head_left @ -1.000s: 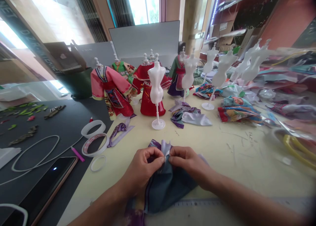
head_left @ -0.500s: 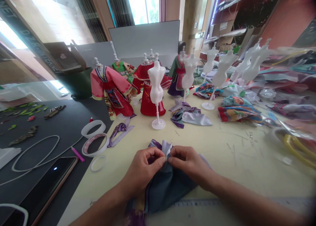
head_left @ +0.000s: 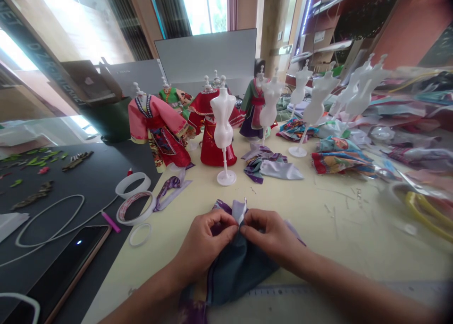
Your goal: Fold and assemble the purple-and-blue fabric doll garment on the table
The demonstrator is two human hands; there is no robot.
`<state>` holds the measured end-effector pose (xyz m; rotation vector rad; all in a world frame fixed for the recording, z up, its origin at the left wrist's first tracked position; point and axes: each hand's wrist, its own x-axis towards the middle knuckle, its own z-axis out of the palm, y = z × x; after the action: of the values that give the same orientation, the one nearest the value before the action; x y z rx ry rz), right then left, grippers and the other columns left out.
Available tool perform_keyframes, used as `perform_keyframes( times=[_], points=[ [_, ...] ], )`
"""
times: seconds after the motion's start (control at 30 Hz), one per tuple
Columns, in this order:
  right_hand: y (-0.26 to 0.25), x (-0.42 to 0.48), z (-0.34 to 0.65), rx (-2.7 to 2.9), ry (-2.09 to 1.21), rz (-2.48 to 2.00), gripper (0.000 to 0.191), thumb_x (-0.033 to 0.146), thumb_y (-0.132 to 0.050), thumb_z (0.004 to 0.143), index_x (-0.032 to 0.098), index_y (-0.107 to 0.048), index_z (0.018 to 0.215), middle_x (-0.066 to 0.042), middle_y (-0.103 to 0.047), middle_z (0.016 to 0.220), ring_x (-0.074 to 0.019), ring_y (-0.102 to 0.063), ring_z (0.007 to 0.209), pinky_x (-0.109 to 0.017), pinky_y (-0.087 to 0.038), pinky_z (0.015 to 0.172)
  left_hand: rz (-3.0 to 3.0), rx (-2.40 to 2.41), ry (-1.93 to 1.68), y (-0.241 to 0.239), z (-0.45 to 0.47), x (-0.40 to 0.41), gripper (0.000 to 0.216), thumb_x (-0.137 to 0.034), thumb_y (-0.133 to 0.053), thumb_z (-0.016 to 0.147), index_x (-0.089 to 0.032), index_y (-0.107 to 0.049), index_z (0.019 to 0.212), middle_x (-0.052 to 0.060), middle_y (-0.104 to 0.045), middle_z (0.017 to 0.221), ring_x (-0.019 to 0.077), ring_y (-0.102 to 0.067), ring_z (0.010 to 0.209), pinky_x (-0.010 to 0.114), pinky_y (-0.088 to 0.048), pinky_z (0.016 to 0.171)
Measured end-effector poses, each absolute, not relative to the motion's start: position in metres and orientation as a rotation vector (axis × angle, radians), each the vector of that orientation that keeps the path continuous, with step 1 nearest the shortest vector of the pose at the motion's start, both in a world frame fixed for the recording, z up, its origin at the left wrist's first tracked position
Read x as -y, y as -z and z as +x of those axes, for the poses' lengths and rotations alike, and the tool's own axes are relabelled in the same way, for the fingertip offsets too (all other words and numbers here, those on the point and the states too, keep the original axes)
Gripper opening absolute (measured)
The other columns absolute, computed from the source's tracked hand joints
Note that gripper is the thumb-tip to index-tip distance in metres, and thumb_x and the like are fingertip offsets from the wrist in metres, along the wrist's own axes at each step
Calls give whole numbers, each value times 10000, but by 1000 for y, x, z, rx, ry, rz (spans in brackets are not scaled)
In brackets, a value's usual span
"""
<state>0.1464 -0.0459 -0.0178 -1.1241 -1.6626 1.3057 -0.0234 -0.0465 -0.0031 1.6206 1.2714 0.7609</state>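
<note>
Turned a white edge (head_left: 243, 213) up slightly further between the fingertips since a second ago. Pinching blue-grey cloth (head_left: 239, 272) near its top, with fingers of left hand (head_left: 208, 236) and right hand (head_left: 267, 229) clamped on it, almost meeting. Holding it at six o'clock, over the pale table (head_left: 304, 206), with a bare white mannequin (head_left: 223, 116) at twelve o'clock beyond.

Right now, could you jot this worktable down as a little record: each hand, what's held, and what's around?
Left hand: pinching blue-grey fabric piece
Right hand: pinching the same piece, close beside the left
Beyond hands: bare white miniature dress form, upright
Behind that form: red doll gown
Left side: smartphone, lying flat
Near edge: ruler, markings too blurred to read
</note>
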Motion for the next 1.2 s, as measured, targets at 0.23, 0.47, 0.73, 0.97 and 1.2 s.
perform_keyframes(
  times=[0.23, 0.47, 0.73, 0.97, 1.2],
  points=[
    [15, 48, 146, 1693, -1202, -1108, 97, 155, -523, 762, 161, -571, 678, 31, -558, 645, -104, -502, 625, -204, -382, 576, 1584, -1206, -767, 3, -23, 46, 166, -306, -593, 781, -175, -614, 881, 15, -644, 828, 156, -591, 779, 249, -463, 708],
    [15, 47, 146, 1735, -1141, -1159, 124, 180, -531, 765, 165, -528, 641, 28, -531, 622, -108, -476, 607, -217, -378, 566, 1422, -1181, -779, 6, -24, 46, 151, -304, -617, 769, -162, -565, 764, -16, -580, 727, 111, -523, 689, 201, -418, 621],
    [15, 48, 146, 1705, -1245, -1138, 118, 210, -529, 784, 161, -573, 686, 14, -557, 660, -118, -496, 638, -219, -391, 585, 1445, -1286, -763, 4, -23, 46, 143, -297, -602, 772, -156, -595, 751, -20, -586, 696, 106, -514, 664, 194, -410, 604],
    [18, 47, 144, 1595, -1330, -1118, 118, 206, -540, 753, 153, -572, 653, 24, -529, 626, -113, -476, 623, -214, -368, 569, 1471, -1312, -756, 5, -21, 48, 133, -285, -602, 762, -152, -600, 757, -10, -597, 697, 115, -527, 662, 199, -417, 601],
    [20, 49, 143, 1424, -1496, -1080, 78, 152, -534, 710, 153, -563, 637, 38, -501, 624, -96, -441, 606, -201, -342, 558, 1430, -1265, -748, 5, -18, 49, 133, -284, -607, 752, -154, -585, 733, -20, -567, 672, 109, -507, 637, 196, -403, 583]
  ],
)
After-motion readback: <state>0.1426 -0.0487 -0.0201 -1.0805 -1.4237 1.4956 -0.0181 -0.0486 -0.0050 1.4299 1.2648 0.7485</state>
